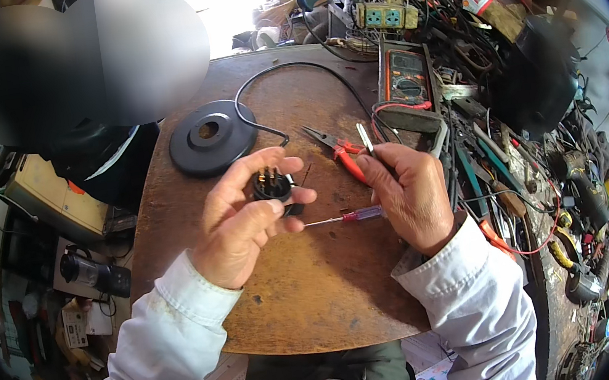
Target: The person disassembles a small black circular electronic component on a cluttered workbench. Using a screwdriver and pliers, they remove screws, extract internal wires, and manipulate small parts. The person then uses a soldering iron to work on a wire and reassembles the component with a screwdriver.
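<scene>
My left hand [235, 234] is closed on a small round black connector [271, 187], gripping it between thumb and fingers above the worn wooden table [296, 299]. Several brass-coloured contacts stick up from its face. My right hand [417, 194] pinches metal tweezers [366, 137], tips pointing away from me and apart from the connector. Between the hands lies a screwdriver [361, 214] with a clear purplish handle. Just beyond are pliers [345, 155] with red handles, their jaws pointing far left. A round black base [210, 137] with a centre hole sits at the far left of the table.
A black cable [296, 64] loops across the far tabletop. At the far right stands a multimeter [406, 73] with red leads. Tools and wires crowd the right side, below a power outlet box [385, 16]. A blender [92, 268] stands at left; a blurred person is at far left.
</scene>
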The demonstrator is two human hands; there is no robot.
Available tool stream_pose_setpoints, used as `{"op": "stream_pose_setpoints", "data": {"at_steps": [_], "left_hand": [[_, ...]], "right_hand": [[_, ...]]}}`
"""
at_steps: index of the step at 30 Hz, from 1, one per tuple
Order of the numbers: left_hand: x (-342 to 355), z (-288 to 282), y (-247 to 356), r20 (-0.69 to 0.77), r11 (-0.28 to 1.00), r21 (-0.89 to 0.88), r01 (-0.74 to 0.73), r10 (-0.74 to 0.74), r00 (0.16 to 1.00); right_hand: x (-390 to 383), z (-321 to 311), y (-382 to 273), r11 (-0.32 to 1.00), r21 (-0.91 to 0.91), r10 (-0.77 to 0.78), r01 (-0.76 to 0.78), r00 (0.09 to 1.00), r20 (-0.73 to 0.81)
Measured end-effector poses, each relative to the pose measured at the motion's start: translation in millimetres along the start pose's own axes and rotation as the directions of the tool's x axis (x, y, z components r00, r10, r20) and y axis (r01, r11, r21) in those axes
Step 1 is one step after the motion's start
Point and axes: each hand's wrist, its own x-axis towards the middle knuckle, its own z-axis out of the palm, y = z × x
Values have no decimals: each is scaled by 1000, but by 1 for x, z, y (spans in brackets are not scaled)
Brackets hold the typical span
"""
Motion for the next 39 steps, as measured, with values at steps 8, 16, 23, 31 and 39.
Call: {"op": "stream_pose_setpoints", "data": {"at_steps": [8, 16, 23, 31, 39], "left_hand": [[2, 0, 3, -73, 999, -29, -26, 24, 997], [1, -7, 1, -67, 995, -92, -28, 22, 997], [2, -9, 14, -196, 991, 117, 58, -34, 980], [-1, -32, 15, 80, 581, 809, -83, 31, 996], [-5, -26, -1, 242, 243, 931, -272, 145, 959]], "right_hand": [[7, -3, 37, 761, -648, -92, 3, 990, -104], [4, -2, 14, 763, -488, -422, 425, 898, 121], [-6, 2, 14, 706, -439, -356, 556, 814, 459], [-6, 2, 19, 725, -421, -351, 545, 819, 454], [-5, 3, 20, 740, -385, -400, 551, 821, 407]]}}
